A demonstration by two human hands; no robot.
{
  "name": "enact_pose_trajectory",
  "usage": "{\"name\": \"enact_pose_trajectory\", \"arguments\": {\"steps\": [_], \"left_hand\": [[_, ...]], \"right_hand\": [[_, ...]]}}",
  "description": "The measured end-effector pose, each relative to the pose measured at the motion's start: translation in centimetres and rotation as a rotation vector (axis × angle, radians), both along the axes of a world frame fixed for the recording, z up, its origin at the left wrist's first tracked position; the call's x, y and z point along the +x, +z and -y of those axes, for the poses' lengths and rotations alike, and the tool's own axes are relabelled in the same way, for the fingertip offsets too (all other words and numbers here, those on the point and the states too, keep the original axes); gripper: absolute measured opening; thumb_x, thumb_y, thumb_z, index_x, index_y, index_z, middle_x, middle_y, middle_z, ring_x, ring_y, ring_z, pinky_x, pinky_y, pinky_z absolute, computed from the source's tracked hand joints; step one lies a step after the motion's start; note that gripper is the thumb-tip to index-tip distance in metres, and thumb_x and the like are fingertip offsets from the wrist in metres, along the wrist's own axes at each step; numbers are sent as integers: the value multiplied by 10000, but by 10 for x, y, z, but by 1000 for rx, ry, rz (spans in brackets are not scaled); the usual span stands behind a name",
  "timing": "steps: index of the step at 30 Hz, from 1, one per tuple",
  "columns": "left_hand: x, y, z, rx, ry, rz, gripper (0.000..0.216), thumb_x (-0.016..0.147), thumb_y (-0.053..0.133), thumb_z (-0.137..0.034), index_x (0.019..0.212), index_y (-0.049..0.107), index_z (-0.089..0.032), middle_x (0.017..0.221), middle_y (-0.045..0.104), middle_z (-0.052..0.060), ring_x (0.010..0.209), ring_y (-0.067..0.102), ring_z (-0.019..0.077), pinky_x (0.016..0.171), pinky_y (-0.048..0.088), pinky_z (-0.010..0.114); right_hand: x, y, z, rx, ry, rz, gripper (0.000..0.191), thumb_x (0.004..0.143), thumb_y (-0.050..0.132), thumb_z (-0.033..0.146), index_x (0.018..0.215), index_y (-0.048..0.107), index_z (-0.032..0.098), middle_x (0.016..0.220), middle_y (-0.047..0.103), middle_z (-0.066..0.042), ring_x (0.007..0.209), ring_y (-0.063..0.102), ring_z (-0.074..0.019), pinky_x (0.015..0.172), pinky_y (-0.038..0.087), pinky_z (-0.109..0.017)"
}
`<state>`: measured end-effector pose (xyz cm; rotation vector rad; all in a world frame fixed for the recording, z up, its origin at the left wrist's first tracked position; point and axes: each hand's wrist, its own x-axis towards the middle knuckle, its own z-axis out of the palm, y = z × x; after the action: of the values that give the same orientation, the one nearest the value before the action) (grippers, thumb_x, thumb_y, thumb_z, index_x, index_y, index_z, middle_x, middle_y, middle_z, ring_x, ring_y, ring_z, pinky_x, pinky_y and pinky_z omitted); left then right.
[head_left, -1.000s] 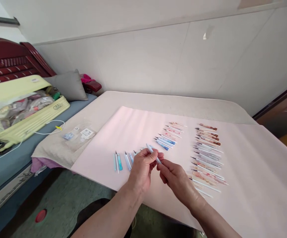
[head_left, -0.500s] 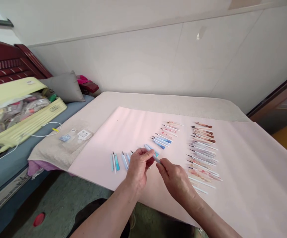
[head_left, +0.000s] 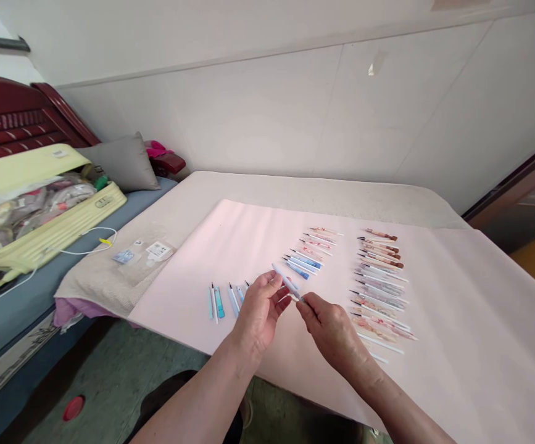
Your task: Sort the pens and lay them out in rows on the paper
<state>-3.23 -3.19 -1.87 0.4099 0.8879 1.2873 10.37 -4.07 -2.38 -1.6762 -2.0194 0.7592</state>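
A slim pale lavender-white pen (head_left: 290,285) is held slantwise above the pink sheet, its far end pointing up and left. My right hand (head_left: 329,317) pinches its near end between thumb and fingers. Around its middle, my left hand (head_left: 260,308) has the thumb against the barrel and the fingers loosely curled below. Left of that hand lie teal pens and parts (head_left: 216,302) and light-blue ones (head_left: 234,298), partly hidden by the hand. Just beyond the held pen are blue pens and parts (head_left: 302,264), with red-patterned ones (head_left: 318,246) further back.
A long column of brown, grey and floral pens (head_left: 381,287) runs along the right. The pink sheet (head_left: 471,345) covers much of the table. Clear packets (head_left: 144,256) lie at left, beside a bed with an open yellow suitcase (head_left: 105,206) and a grey pillow (head_left: 126,163).
The left fingers have loosened and spread slightly around the pen, and more of its barrel shows. My right hand keeps its pinch and has shifted slightly right.
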Motion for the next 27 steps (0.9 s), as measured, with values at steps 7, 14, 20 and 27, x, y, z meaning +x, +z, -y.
{"name": "enact_pose_trajectory", "arguments": {"steps": [7, 14, 20, 27], "left_hand": [[-1, -3, 0, -30, -12, 30, 165, 755, 631, -243, 872, 591, -133, 894, 652, 112, 795, 617, 157, 700, 486, 259], [-6, -7, -12, -74, 157, 44, 103, 776, 591, -210, 777, 510, -147, 813, 657, 111, 750, 641, 176, 658, 523, 283], [-15, -5, -22, -125, 282, 85, 75, 800, 540, -141, 738, 498, -134, 778, 653, 133, 732, 653, 176, 632, 542, 268], [-9, -10, -19, -131, 240, 183, 67, 774, 580, -139, 739, 524, -127, 773, 654, 119, 745, 651, 179, 687, 544, 300]], "right_hand": [[2, 5, -1, -26, 36, -26, 270, 872, 354, 373, 796, 563, 220, 522, 507, 18, 482, 450, -135, 493, 302, -236], [14, 12, -4, -123, 73, -132, 381, 854, 366, 357, 1130, 604, 244, 467, 492, 41, 462, 476, -131, 503, 367, -235], [42, 19, -12, -262, 106, -171, 418, 837, 408, 425, 1154, 603, 235, 506, 534, 34, 514, 488, -128, 509, 369, -231], [49, 12, -17, -298, 10, -328, 460, 816, 449, 439, 1175, 590, 189, 481, 531, 32, 453, 437, -117, 466, 335, -235]]}}
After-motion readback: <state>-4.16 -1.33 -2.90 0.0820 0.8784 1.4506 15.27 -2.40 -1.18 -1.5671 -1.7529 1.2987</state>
